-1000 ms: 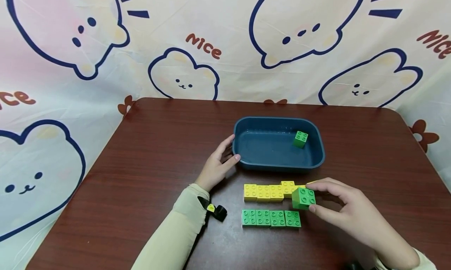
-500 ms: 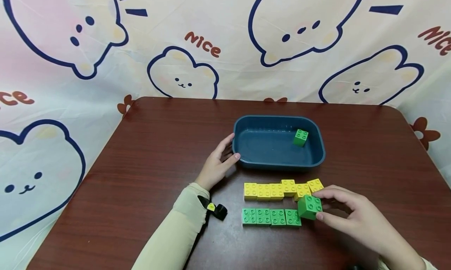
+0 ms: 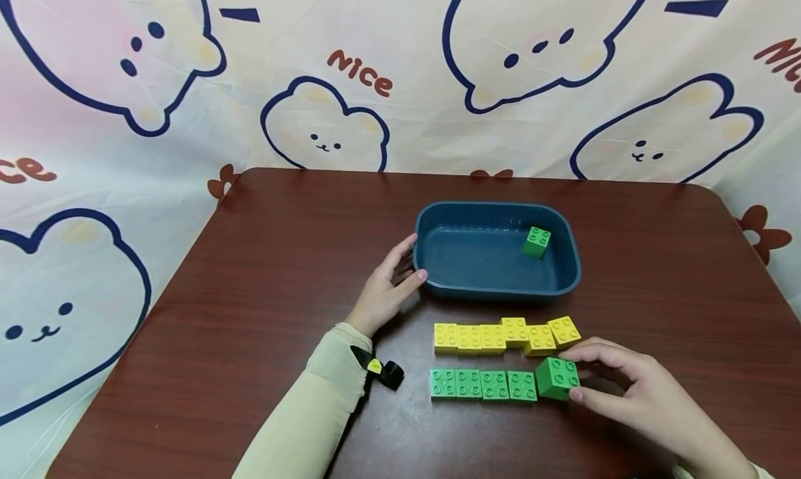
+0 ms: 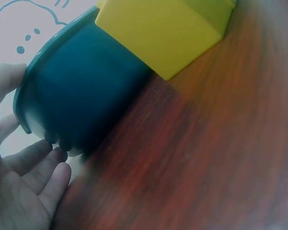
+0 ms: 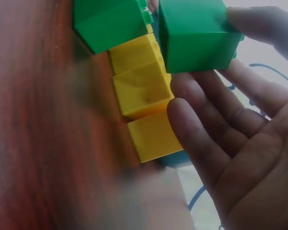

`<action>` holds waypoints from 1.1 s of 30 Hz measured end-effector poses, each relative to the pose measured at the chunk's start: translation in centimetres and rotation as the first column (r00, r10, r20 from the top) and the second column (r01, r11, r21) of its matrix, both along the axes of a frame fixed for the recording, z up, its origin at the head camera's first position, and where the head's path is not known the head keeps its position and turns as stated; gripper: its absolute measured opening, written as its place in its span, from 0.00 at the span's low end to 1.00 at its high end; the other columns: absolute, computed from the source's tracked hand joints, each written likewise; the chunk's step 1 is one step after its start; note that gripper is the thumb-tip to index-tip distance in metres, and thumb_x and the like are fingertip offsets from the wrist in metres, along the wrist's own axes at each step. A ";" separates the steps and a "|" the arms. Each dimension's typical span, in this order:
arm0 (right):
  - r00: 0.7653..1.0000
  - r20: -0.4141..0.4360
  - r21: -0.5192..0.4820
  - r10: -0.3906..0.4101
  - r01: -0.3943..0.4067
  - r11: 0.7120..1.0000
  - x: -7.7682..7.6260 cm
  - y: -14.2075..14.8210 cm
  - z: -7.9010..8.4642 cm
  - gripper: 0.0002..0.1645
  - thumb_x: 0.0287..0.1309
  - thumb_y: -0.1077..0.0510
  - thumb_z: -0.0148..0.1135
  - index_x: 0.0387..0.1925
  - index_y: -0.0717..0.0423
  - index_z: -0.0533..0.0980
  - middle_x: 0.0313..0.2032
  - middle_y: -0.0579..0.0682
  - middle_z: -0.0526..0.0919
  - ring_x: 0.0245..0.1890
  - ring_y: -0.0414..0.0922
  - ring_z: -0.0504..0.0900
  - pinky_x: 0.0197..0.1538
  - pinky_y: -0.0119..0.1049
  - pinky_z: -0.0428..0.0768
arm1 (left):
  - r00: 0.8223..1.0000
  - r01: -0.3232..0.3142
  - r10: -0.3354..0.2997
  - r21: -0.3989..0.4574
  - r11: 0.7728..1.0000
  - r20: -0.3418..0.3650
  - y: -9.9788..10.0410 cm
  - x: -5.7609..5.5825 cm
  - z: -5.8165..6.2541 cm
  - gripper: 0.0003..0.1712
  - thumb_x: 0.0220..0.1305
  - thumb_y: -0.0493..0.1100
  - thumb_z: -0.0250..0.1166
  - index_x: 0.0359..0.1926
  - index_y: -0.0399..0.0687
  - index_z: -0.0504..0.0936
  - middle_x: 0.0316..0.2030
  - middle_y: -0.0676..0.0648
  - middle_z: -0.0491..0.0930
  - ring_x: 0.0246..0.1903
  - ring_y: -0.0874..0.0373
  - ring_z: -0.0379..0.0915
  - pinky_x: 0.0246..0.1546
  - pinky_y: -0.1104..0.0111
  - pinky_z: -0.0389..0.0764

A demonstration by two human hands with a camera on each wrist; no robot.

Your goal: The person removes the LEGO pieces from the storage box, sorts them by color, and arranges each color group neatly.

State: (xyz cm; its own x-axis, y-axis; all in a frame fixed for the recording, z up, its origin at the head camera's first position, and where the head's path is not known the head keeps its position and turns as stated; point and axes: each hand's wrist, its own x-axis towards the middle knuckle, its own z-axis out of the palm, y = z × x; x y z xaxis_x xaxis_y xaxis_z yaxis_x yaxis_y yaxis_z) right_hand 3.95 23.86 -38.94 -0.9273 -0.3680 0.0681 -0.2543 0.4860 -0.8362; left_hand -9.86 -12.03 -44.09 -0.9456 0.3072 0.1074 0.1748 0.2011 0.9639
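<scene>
My right hand [image 3: 644, 388] pinches a green building block [image 3: 557, 378] between thumb and fingers. It is held at the right end of a row of several green blocks [image 3: 468, 384], slightly raised in the right wrist view. Whether it touches the row is hard to tell. Just behind lies an uneven row of several yellow blocks [image 3: 491, 338], its right-hand ones out of line. My left hand [image 3: 380, 295] rests spread against the left end of a dark blue tray [image 3: 469, 256], fingers touching the outer wall [image 4: 72, 91]. One green block [image 3: 537, 242] stands inside the tray, toward its right.
Everything stands on a brown wooden table [image 3: 281, 256]. A patterned curtain [image 3: 413, 117] hangs behind it. A black wrist camera [image 3: 391, 375] sits on the left sleeve. In the left wrist view a yellow block [image 4: 168, 33] looms close in front of the tray.
My right hand has carried its green block right and toward me, from over the yellow row to the green row's end. The yellow row's right end is uncovered. The left hand stays put.
</scene>
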 end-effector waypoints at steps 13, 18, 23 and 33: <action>0.999 -0.010 0.048 0.034 -0.033 0.998 0.0 0.0 -1.4 0.23 0.52 0.60 0.77 0.49 0.41 0.81 0.47 0.40 0.83 0.44 0.35 0.82 0.45 0.25 0.80 | 1.000 -0.007 0.007 -0.001 1.000 0.007 0.5 0.0 -0.1 0.37 0.73 0.49 0.62 0.77 0.63 0.59 0.72 0.49 0.64 0.68 0.56 0.65 0.66 0.57 0.70; 0.998 -0.006 0.062 0.060 -0.059 0.996 0.0 -0.3 -1.9 0.22 0.53 0.59 0.77 0.48 0.39 0.81 0.46 0.38 0.83 0.44 0.34 0.82 0.44 0.26 0.81 | 1.000 -0.008 0.008 0.005 1.000 0.003 0.3 0.0 -0.1 0.37 0.72 0.47 0.63 0.77 0.60 0.60 0.72 0.47 0.65 0.68 0.56 0.65 0.66 0.57 0.70; 0.997 -0.033 0.059 0.076 -0.074 0.996 0.0 -0.4 -2.0 0.22 0.52 0.59 0.78 0.48 0.39 0.81 0.46 0.38 0.83 0.44 0.34 0.82 0.44 0.25 0.80 | 1.000 -0.008 0.008 0.012 1.000 0.001 0.2 0.0 0.0 0.37 0.72 0.47 0.63 0.77 0.60 0.60 0.72 0.46 0.65 0.68 0.55 0.66 0.66 0.56 0.69; 0.995 -0.050 0.055 0.089 -0.086 0.995 -0.2 -0.4 -2.1 0.23 0.51 0.60 0.78 0.48 0.39 0.81 0.47 0.38 0.83 0.43 0.34 0.82 0.45 0.23 0.79 | 1.000 -0.007 0.007 0.014 1.000 -0.003 0.0 0.0 0.2 0.37 0.72 0.45 0.63 0.78 0.57 0.60 0.72 0.45 0.65 0.68 0.54 0.65 0.66 0.55 0.69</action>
